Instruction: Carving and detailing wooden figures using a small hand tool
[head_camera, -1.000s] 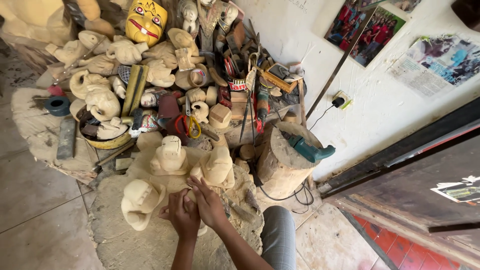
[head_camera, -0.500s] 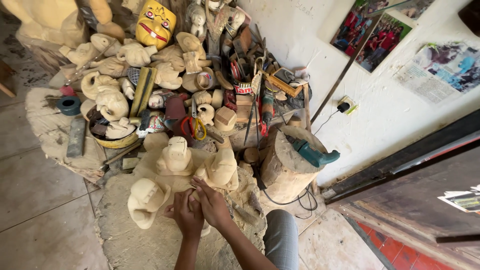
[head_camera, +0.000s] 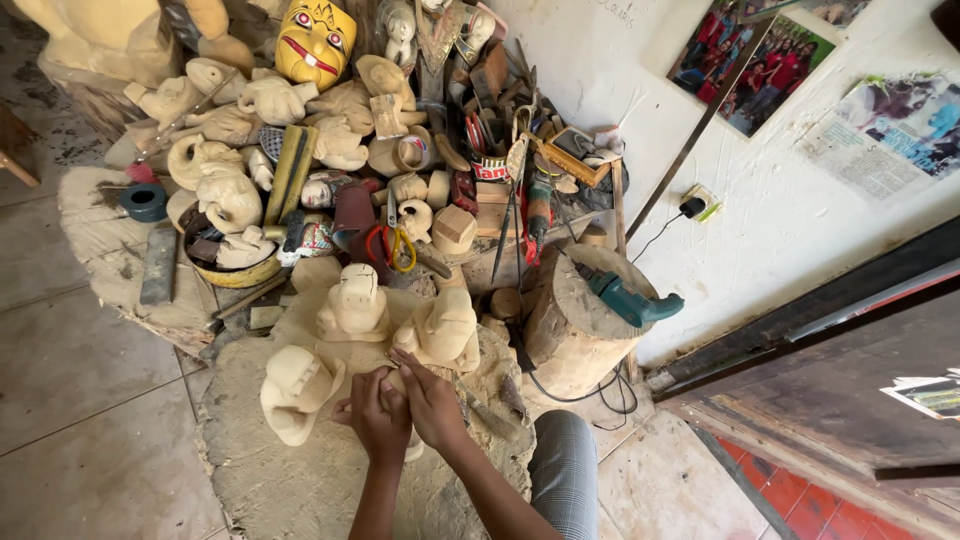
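Two hands, left hand (head_camera: 372, 415) and right hand (head_camera: 430, 400), press together around a small pale wood piece (head_camera: 396, 378), mostly hidden between them, just below the pig-shaped carving (head_camera: 352, 303), both equally near.

Two hands: left hand (head_camera: 374, 418), right hand (head_camera: 432, 402), pressed together on pale carving, mostly hidden. Three unpainted carvings just beyond hands: (head_camera: 296, 391), (head_camera: 354, 303), (head_camera: 441, 329). One yellow mask (head_camera: 314, 42) far beyond. One stump (head_camera: 573, 322) to right, one teal drill (head_camera: 630, 301) on it. One scissors (head_camera: 390, 243).
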